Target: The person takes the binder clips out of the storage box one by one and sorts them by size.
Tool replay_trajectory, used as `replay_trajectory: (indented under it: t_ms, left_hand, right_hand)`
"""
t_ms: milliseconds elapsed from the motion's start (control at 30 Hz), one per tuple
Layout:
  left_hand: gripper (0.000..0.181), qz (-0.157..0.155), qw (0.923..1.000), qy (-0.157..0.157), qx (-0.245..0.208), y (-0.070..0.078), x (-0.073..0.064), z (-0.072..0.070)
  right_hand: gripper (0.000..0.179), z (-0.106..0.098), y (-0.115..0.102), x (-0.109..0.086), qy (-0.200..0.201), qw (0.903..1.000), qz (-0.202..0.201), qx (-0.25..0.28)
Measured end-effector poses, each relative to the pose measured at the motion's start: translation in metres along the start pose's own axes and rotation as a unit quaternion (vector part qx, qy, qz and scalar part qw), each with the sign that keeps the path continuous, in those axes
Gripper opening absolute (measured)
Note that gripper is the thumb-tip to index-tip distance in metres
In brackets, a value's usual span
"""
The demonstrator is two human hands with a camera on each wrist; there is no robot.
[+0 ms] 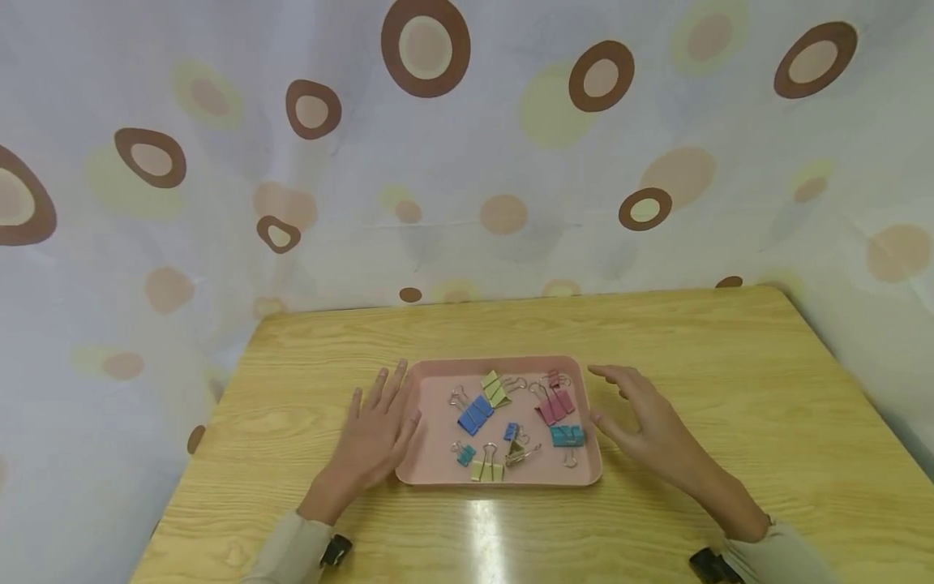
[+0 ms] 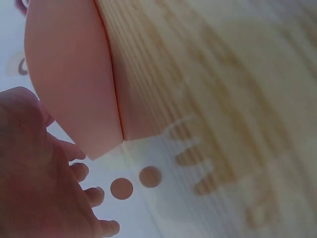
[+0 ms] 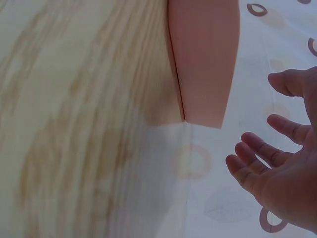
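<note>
A shallow pink tray lies on the wooden table with several binder clips in it. Among them are a blue clip, yellow clips, a pink clip and a teal clip, plus smaller ones. My left hand is at the tray's left side, fingers straight and spread; whether it touches the rim I cannot tell. On the right, my right hand is beside the tray, fingers loosely bent and holding nothing. Both wrist views show the tray's outer wall near the fingers.
The wooden table extends around the tray on all sides. Behind it hangs a pale curtain with brown and yellow spots. Dark straps sit at the cuffs of both sleeves.
</note>
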State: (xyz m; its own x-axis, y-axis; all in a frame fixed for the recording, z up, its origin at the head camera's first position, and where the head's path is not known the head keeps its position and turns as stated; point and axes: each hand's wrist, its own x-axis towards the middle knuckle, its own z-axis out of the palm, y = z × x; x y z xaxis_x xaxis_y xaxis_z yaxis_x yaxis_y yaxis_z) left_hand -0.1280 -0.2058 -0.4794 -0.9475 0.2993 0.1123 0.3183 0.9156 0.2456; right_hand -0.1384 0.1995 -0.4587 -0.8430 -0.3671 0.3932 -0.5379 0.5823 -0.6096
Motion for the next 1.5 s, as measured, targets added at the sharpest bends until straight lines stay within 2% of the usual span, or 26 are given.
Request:
replay_trajectory:
  t_ms: [133,467,667,867,967,1067,1233,1500]
  left_hand:
    - [0.064,0.007,0.9998,-0.004,0.018,0.003,0.000,0.003]
    - [0.062,-0.003,0.9988,-0.006,0.048,0.006,0.001,0.002]
    - [0.063,-0.008,0.9982,0.001,0.059,0.007,0.001,0.003]
    - [0.063,-0.008,0.9977,0.005,0.068,0.006,0.002,0.004]
    - [0.064,-0.010,0.9979,0.002,0.065,0.006,0.002,0.003]
    - [0.064,-0.010,0.9980,0.001,0.062,0.006,0.001,0.003]
    - [0.064,-0.012,0.9979,-0.003,0.064,0.006,0.000,0.003]
    - [0.063,-0.011,0.9980,0.002,0.062,0.008,0.000,0.002]
  right_hand:
    - [0.060,0.009,0.000,0.000,-0.008,0.9999,-0.008,0.004]
    - [0.052,0.020,-0.004,0.005,-0.037,0.9992,-0.014,0.005]
    - [0.047,0.021,-0.004,0.005,-0.042,0.9984,-0.036,-0.011]
    - [0.049,0.020,-0.003,0.007,-0.062,0.9967,-0.051,0.011]
    - [0.049,0.022,-0.001,0.012,-0.058,0.9969,-0.054,0.009]
    - [0.051,0.025,0.001,0.019,-0.058,0.9971,-0.049,0.009]
    - [0.057,0.032,0.003,0.027,-0.085,0.9958,-0.033,0.010]
    - [0.053,0.041,0.004,0.038,-0.106,0.9941,0.019,0.011]
